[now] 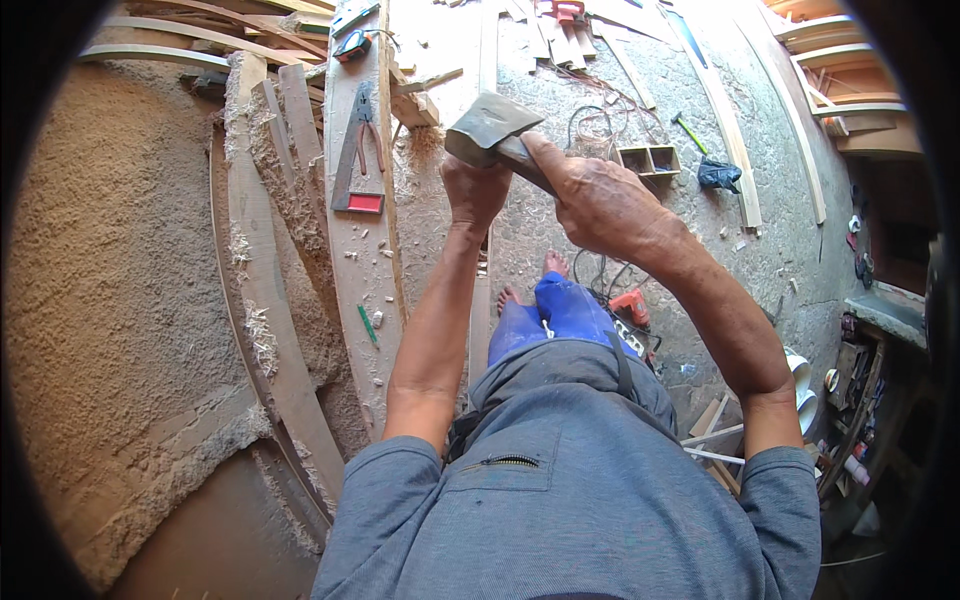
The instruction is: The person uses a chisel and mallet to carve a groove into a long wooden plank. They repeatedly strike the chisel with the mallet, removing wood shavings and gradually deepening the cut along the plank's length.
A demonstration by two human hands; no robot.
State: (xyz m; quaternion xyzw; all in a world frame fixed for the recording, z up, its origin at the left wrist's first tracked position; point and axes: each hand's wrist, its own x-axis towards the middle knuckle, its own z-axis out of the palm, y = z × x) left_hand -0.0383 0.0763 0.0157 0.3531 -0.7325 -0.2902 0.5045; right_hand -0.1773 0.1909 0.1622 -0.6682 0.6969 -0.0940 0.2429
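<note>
Along the wooden surface (352, 275) at left lie an orange-and-black tape measure (352, 45), pliers (362, 103) beside a try square (363, 203) with a red handle, and a green pencil (367, 324) among scattered wood chips. Sawdust (120, 230) spreads farther left. On the concrete floor (790, 200) sit a red power drill (630, 304), a divided box (649, 160) and a black plastic bag (717, 175).

grey short-sleeved shirt (620, 500) | zipped pocket (505, 477) | blue legwear (580, 308) | bare feet (508, 299)
</note>
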